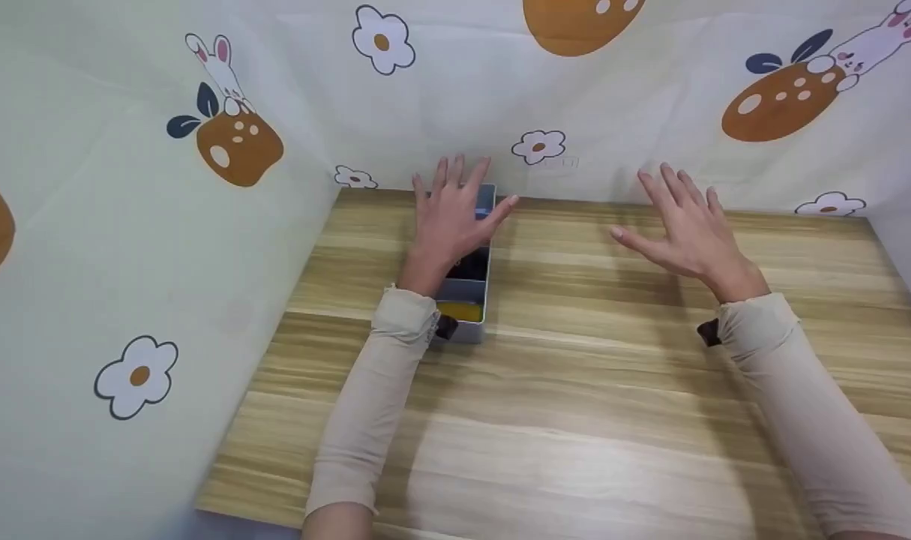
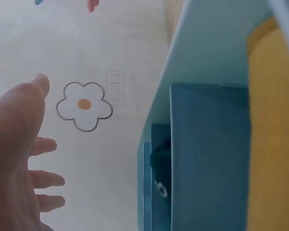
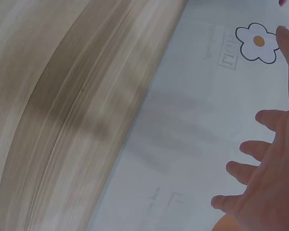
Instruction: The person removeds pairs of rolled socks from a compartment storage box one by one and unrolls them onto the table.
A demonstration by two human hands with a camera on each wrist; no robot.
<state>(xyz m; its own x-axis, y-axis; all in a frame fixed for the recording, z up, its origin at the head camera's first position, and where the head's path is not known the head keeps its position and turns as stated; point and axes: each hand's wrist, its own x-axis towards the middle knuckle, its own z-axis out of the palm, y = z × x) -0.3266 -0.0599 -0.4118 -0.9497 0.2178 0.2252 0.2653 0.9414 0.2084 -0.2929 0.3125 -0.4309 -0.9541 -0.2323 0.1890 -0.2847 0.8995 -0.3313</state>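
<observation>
My left hand (image 1: pixel 451 217) is held over a long divided storage box (image 1: pixel 488 262), its fingers spread and nothing in them. The box's blue-grey compartments show in the left wrist view, where a yellow cloth-like item (image 2: pixel 272 125) lies in one and a dark item with a small pale mark (image 2: pixel 162 163) in another. Much of the box is hidden under the hand and forearm in the head view. Off to the right, my right hand (image 1: pixel 687 232) hovers above the wooden table with fingers spread, holding nothing.
The wood-grain table (image 1: pixel 575 375) meets a pale curtain (image 1: pixel 455 90) printed with flowers, rabbits and orange fruit at the back. The same cloth hangs along the left side. A dark wrist camera (image 1: pixel 709 333) sits at the right cuff, another (image 1: pixel 446 327) at the left.
</observation>
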